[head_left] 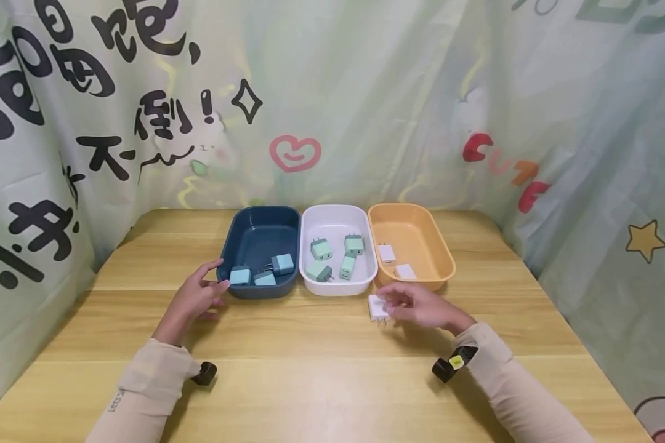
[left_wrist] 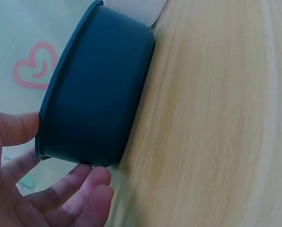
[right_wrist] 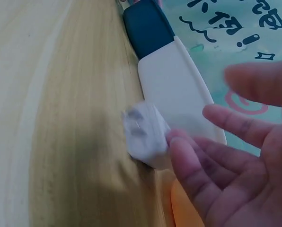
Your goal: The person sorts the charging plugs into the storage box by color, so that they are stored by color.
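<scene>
My left hand (head_left: 196,296) touches the near left corner of the dark blue tray (head_left: 262,224), thumb at its rim and fingers loosely spread along the wall. Three blue charger plugs (head_left: 281,264) lie in that tray. Just in front of the orange tray (head_left: 415,227), my right hand (head_left: 421,306) has its fingertips against a white charger plug (head_left: 378,307). In the right wrist view the thumb stands apart from this white plug (right_wrist: 146,135), whose prongs face away from the palm. Two white plugs (head_left: 386,254) lie inside the orange tray.
Between the blue and orange trays stands a white tray (head_left: 338,216) with several mint-green charger plugs (head_left: 321,249). All three trays sit side by side toward the back of the wooden table (head_left: 321,369). A printed curtain (head_left: 366,111) hangs behind and at both sides.
</scene>
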`<state>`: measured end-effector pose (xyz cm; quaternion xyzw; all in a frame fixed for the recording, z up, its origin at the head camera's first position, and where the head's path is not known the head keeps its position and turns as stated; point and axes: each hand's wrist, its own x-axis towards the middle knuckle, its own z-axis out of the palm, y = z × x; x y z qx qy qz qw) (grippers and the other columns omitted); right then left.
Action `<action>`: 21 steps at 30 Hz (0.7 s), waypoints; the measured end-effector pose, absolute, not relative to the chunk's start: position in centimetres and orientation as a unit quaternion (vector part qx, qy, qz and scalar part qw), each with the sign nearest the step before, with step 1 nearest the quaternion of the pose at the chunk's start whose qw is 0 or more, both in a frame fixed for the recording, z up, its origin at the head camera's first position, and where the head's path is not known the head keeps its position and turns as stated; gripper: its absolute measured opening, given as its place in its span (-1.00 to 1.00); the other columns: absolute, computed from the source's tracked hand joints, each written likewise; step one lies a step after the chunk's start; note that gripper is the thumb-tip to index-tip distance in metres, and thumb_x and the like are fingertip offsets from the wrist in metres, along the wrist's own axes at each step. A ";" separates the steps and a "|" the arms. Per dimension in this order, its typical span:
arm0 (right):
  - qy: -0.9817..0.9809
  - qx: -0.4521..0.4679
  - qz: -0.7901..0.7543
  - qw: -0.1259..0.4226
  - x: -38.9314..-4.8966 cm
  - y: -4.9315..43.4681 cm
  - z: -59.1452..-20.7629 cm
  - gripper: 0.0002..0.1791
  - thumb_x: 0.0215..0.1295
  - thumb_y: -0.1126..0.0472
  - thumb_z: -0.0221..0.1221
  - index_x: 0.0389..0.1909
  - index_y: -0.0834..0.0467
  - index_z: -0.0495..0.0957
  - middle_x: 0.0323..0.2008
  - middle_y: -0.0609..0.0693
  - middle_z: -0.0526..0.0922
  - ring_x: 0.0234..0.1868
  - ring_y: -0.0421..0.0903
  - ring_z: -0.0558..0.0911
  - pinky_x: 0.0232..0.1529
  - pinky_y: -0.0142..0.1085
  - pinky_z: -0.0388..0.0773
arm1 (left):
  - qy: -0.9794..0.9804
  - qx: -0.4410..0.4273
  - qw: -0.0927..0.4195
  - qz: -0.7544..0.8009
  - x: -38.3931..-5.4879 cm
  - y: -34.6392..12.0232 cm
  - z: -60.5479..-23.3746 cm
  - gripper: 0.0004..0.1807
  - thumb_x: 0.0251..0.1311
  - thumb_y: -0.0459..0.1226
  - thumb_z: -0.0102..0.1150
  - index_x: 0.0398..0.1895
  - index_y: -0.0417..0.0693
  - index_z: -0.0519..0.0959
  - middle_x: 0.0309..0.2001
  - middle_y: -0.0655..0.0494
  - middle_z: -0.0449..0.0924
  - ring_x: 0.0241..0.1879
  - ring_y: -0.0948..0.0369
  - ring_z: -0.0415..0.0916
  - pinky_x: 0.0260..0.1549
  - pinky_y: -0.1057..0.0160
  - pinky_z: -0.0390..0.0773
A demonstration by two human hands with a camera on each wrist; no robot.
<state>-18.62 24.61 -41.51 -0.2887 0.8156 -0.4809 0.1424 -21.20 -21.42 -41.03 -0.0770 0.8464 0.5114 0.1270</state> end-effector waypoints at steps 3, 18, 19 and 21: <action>0.827 -0.284 -0.465 0.140 -18.8 24.6 -41.7 -0.55 0.22 0.43 0.23 0.13 0.43 0.43 -0.14 0.22 0.63 -0.18 0.00 0.62 -0.15 -0.28 0.57 | 0.846 -0.075 0.127 0.513 -21.1 -21.4 -40.9 -0.27 0.40 -0.13 0.04 0.55 0.24 -0.03 0.34 -0.37 0.18 -0.08 -0.08 0.52 -0.33 0.09 0.65; 0.849 -0.251 -0.441 0.145 -19.4 25.0 -43.3 -0.37 0.01 0.40 0.42 0.14 0.36 0.44 -0.08 0.16 0.59 -0.24 -0.02 0.59 -0.24 -0.30 0.57 | 0.842 -0.073 0.126 0.519 -21.3 -21.4 -41.0 -0.27 0.40 -0.13 0.05 0.55 0.24 -0.02 0.34 -0.37 0.19 -0.11 -0.06 0.53 -0.35 0.08 0.66; 0.851 -0.251 -0.439 0.141 -19.5 24.9 -43.4 -0.38 0.00 0.41 0.42 0.14 0.37 0.44 -0.08 0.17 0.60 -0.25 -0.02 0.59 -0.25 -0.30 0.57 | 0.842 -0.072 0.126 0.519 -21.3 -21.4 -41.0 -0.27 0.40 -0.14 0.05 0.55 0.24 -0.03 0.34 -0.37 0.19 -0.11 -0.07 0.53 -0.35 0.08 0.66; 0.853 -0.253 -0.437 0.134 -19.5 24.8 -43.5 -0.39 0.00 0.42 0.42 0.12 0.38 0.45 -0.08 0.18 0.60 -0.26 -0.02 0.59 -0.25 -0.30 0.58 | 0.842 -0.071 0.126 0.519 -21.3 -21.4 -41.1 -0.27 0.41 -0.13 0.04 0.55 0.23 -0.03 0.34 -0.37 0.19 -0.10 -0.07 0.53 -0.35 0.08 0.66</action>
